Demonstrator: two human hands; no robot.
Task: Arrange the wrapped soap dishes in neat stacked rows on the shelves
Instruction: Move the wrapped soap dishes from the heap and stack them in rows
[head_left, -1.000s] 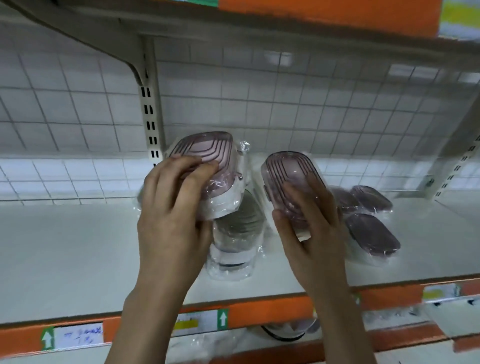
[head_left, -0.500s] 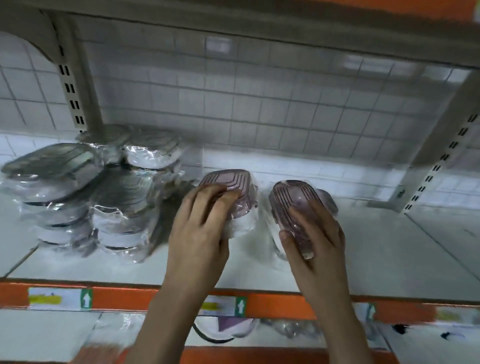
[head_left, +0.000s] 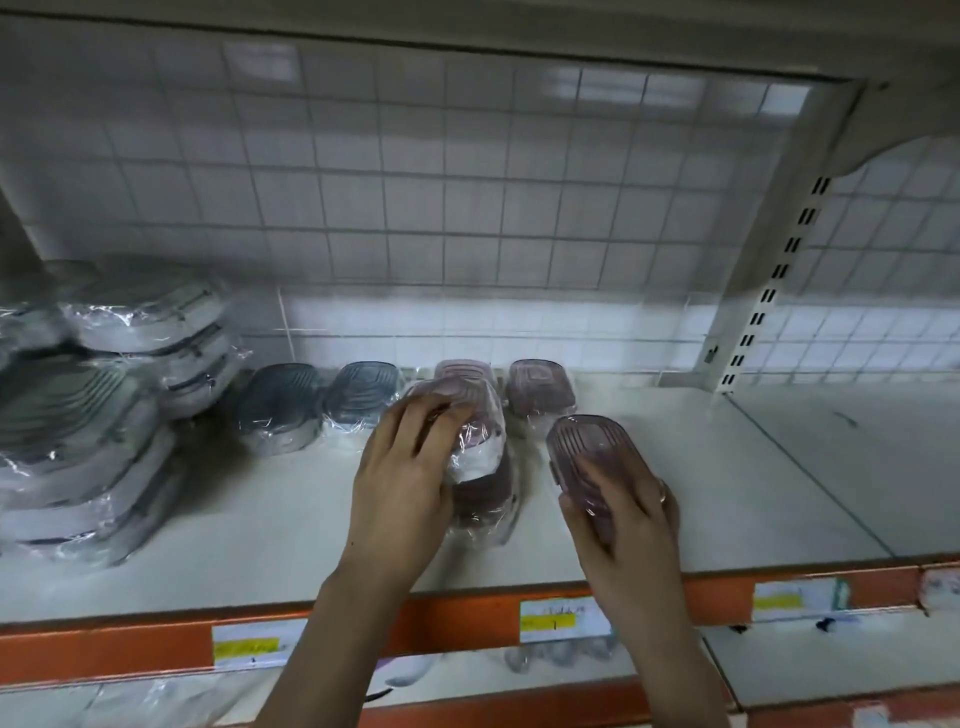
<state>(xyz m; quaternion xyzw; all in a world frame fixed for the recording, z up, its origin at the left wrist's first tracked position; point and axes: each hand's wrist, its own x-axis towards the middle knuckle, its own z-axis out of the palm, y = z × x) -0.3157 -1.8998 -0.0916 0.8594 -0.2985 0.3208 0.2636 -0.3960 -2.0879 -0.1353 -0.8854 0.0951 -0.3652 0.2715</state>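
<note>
We face a cream shelf (head_left: 675, 467) with an orange front edge (head_left: 130, 649) carrying white and yellow price labels (head_left: 563, 621). Behind it runs a white wire-grid back panel (head_left: 467, 182), and a slotted upright (head_left: 769, 291) stands at about 2 o'clock, with the underside of another shelf overhead.

Near the middle, our left hand (head_left: 410, 473) curls its fingers over the top of a wrapped pink soap dish (head_left: 478, 431), which sits tilted on another pink wrapped dish (head_left: 488, 499) resting on the shelf. At about 4 o'clock from that stack, our right hand (head_left: 628, 525) grips a second pink soap dish (head_left: 587, 452) from its near end, fingers and thumb wrapped round its sides; we cannot tell whether it touches the shelf.

Toward 12 o'clock of the hands, two more pink dishes (head_left: 540, 387) lie side by side against the back panel. At about 10 o'clock lie two dark grey wrapped dishes (head_left: 280, 405), also side by side. Farther out at 9 o'clock stand tall stacks of grey and white wrapped dishes (head_left: 78, 441), their film catching the light.

Below the orange edge, toward 6 o'clock, a lower shelf (head_left: 831, 660) shows more wrapped goods (head_left: 561, 657), too blurred to name.
</note>
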